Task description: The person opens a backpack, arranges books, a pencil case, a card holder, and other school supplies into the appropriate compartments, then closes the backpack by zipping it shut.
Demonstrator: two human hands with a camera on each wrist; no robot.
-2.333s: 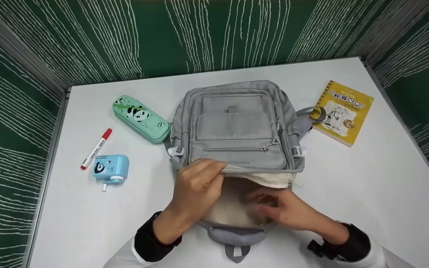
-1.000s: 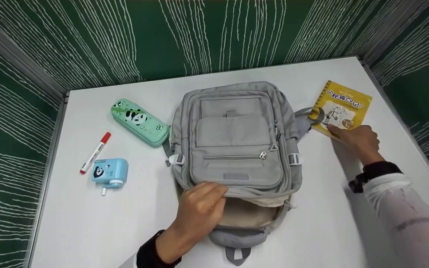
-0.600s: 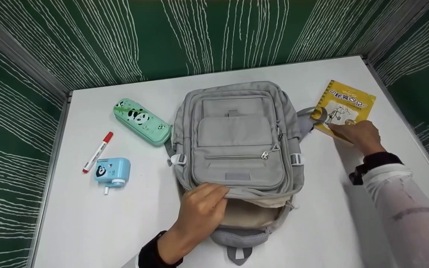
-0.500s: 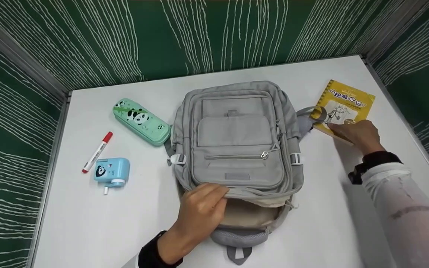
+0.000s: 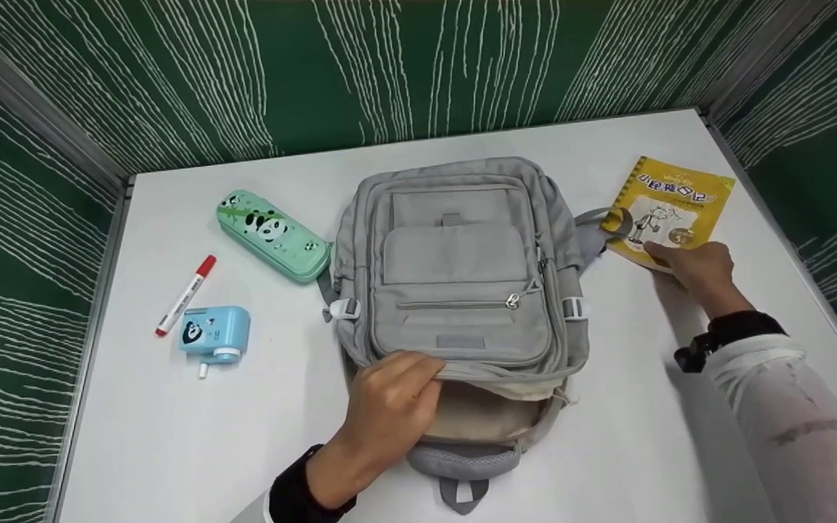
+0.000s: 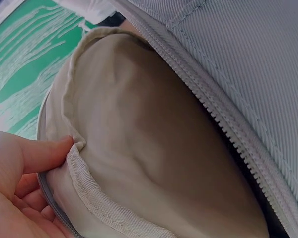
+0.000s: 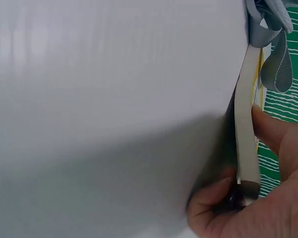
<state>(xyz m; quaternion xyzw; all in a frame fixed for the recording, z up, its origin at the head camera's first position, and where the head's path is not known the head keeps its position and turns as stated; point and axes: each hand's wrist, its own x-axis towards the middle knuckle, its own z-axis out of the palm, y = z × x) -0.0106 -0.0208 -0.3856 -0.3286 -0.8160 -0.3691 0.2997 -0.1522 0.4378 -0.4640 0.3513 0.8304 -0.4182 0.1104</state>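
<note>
A grey backpack [image 5: 455, 254] lies front side up in the middle of the table, its main compartment unzipped toward me. My left hand [image 5: 393, 407] pinches the front flap's zipper edge and holds it raised; in the left wrist view the thumb presses the beige lining [image 6: 139, 124]. My right hand [image 5: 698, 272] grips a yellow comic book [image 5: 669, 192] at its near right corner. In the right wrist view the thumb lies on the cover and the fingers are curled under the book's page edge [image 7: 246, 119], which is tilted off the table. A grey strap [image 7: 278, 64] hangs over the book.
On the left lie a green panda pencil case [image 5: 273, 236], touching the bag's side, a red-capped marker [image 5: 186, 296] and a blue crank pencil sharpener [image 5: 216, 333]. The white table [image 5: 288, 421] backs onto green walls [image 5: 302, 73] with white streaks.
My right hand has left the bag's opening, reached over to the book and lifted its near edge. The left hand still holds the flap, which sits lower than before.
</note>
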